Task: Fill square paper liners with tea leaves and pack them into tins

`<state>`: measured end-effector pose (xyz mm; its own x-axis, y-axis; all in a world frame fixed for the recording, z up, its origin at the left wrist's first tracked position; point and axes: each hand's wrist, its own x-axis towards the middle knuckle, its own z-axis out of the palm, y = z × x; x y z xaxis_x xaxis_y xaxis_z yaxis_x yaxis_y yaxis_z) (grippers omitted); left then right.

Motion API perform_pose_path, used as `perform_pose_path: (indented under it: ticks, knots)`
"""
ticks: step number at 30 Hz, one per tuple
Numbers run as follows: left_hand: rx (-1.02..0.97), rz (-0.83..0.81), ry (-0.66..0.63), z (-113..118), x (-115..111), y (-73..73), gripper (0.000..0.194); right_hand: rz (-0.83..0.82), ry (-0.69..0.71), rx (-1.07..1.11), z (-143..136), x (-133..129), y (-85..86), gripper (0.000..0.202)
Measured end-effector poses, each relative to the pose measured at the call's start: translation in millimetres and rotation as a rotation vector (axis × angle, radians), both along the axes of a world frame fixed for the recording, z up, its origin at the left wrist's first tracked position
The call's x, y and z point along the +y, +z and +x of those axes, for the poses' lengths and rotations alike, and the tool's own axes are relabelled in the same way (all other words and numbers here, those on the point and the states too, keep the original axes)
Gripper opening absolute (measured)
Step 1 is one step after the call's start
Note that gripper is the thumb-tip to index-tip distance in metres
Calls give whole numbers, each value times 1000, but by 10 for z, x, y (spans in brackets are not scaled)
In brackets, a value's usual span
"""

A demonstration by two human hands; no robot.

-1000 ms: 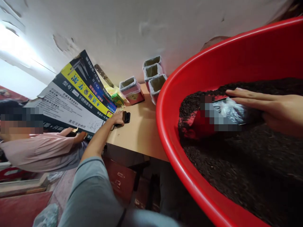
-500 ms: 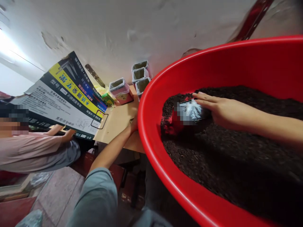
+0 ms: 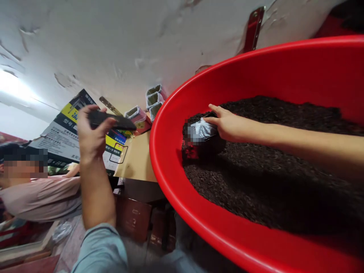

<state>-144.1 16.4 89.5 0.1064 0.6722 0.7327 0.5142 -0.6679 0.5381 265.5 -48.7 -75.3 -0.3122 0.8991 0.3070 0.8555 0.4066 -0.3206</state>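
A dark, flat object like a phone (image 3: 112, 120) is gripped between the thumb and fingers of my left hand (image 3: 92, 134), raised left of the red tub (image 3: 167, 167). Inside the tub lies dark, loose material (image 3: 256, 182) like soil or leaves. My right hand (image 3: 227, 123) reaches over it, its fingers at the edge of a container with a pale plastic-covered top (image 3: 204, 129). That container sits near the tub's left wall, partly blurred out. Whether the right fingers grip its edge or only touch it is hard to tell.
Plastic-lined square containers (image 3: 154, 99) stand by the wall beyond the tub. A cardboard sheet (image 3: 138, 159) lies left of it, with a printed box panel (image 3: 57, 134) rising behind. At the far left sits a person in a pink shirt (image 3: 42, 197).
My left hand has risen and moved left from beside the tub's rim, and now shows the dark flat object. The view has shifted, while my right hand stays at the plastic-covered container.
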Motion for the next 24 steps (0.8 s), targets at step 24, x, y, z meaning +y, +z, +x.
perform_pose_path:
  ticks: [24]
  knots:
    - [785, -506, -194, 1583, -603, -935, 80, -373, -38, 360, 3, -88, 479, 51]
